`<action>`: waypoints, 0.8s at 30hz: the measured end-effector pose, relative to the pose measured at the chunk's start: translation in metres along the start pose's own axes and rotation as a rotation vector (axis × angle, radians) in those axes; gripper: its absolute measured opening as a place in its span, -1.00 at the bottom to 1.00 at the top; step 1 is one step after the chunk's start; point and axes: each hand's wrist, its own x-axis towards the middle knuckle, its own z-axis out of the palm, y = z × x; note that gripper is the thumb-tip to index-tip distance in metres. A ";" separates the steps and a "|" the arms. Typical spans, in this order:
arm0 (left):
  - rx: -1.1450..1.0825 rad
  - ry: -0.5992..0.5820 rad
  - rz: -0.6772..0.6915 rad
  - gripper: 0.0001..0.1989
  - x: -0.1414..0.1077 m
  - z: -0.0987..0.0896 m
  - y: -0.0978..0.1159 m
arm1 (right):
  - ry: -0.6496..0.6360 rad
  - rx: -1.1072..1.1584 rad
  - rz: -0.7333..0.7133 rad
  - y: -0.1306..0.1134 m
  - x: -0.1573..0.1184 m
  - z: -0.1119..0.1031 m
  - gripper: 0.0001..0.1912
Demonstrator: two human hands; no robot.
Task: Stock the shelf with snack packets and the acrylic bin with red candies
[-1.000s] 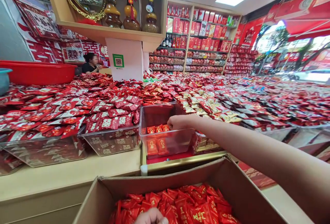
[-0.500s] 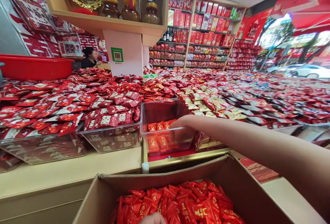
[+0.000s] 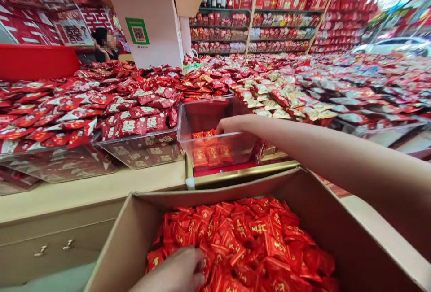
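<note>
Red packets with gold print (image 3: 259, 229) fill an open cardboard box (image 3: 340, 220) in front of me. My left hand (image 3: 183, 267) is inside the box on top of the packets, its fingers curled down; whether a packet is between them is hidden. My right hand (image 3: 232, 124) reaches into a clear plastic bin (image 3: 188, 124) beyond the box, its fingertips at small red packets (image 3: 213, 154) on the bin's floor. The fingers there are bent, and their tips are too hidden to show a grip.
Heaped bins of dark red packets (image 3: 131, 124) stand on the left, gold and white ones (image 3: 269, 97) on the right. A QR-code pillar (image 3: 155, 23) rises behind. A person (image 3: 106, 45) is at the back left, near a red basin (image 3: 37, 61). Shelves (image 3: 251, 18) line the back.
The view has tipped downward, showing more of the cardboard box. My left hand has come further into view over the packets. My right hand is still in the clear bin.
</note>
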 end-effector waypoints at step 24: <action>-0.392 0.350 -0.074 -0.48 0.040 -0.021 0.011 | 0.162 0.459 -0.283 -0.018 -0.142 0.165 -0.83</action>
